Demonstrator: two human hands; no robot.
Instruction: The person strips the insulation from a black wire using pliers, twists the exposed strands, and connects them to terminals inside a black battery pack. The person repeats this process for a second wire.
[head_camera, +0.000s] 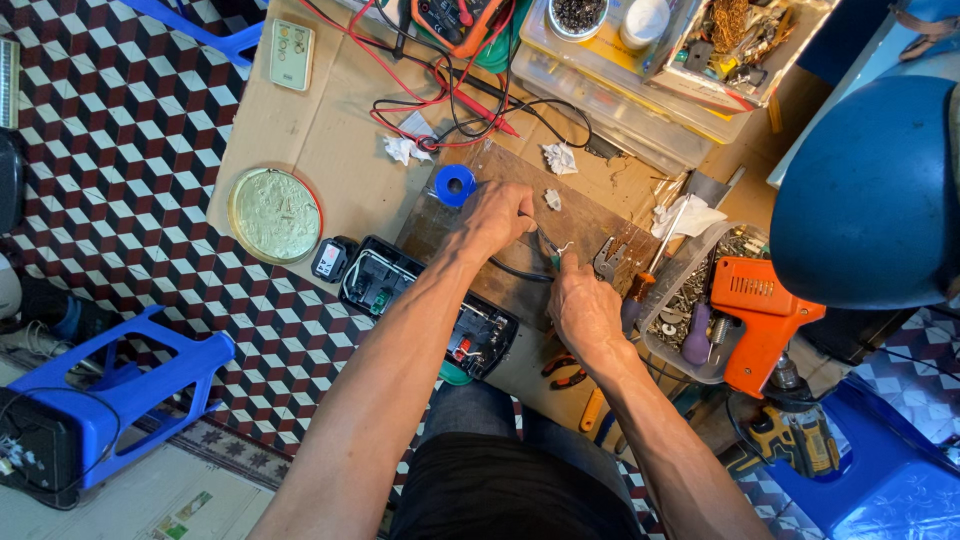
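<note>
My left hand (492, 215) rests on a dark wooden board (590, 222) and pinches a thin wire end near the board's middle. My right hand (583, 308) grips a small green-handled cutting tool (551, 252) whose tip meets that wire. A black cable (515, 270) runs from under my hands toward an opened black device casing (430, 305) at the table's front edge, with circuit parts showing inside. A blue spool (455, 185) stands just left of my left hand.
Orange soldering gun (758, 315) and a clear tub of screws (690, 300) at right. Multimeter (455, 20) with red and black leads at the back. Round tin lid (274, 215) and remote control (291, 54) at left. Blue plastic stool (120, 385) on the patterned floor. Crumpled tissues lie about.
</note>
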